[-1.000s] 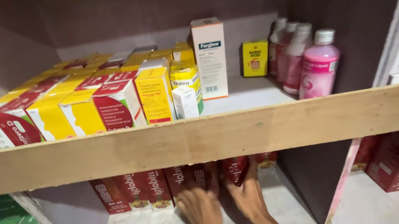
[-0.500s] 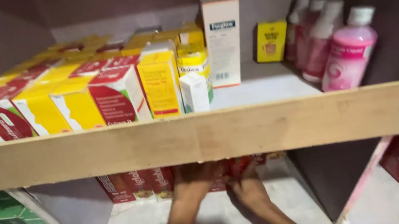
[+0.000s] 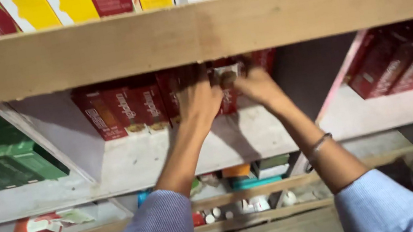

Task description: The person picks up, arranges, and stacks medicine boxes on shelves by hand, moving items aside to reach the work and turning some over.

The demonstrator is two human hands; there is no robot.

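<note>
Shelving fills the frame; at centre your left hand point(image 3: 198, 100) and right hand point(image 3: 257, 86) both clasp 1 upright red box point(image 3: 228, 87) between them.

L hand point(image 3: 199, 100), R hand point(image 3: 258, 88), red boxes point(image 3: 124, 110)

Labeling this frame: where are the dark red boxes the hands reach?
Head view, centre: the dark red boxes stand in a row at the back of the middle shelf, under the wooden rail.
</note>
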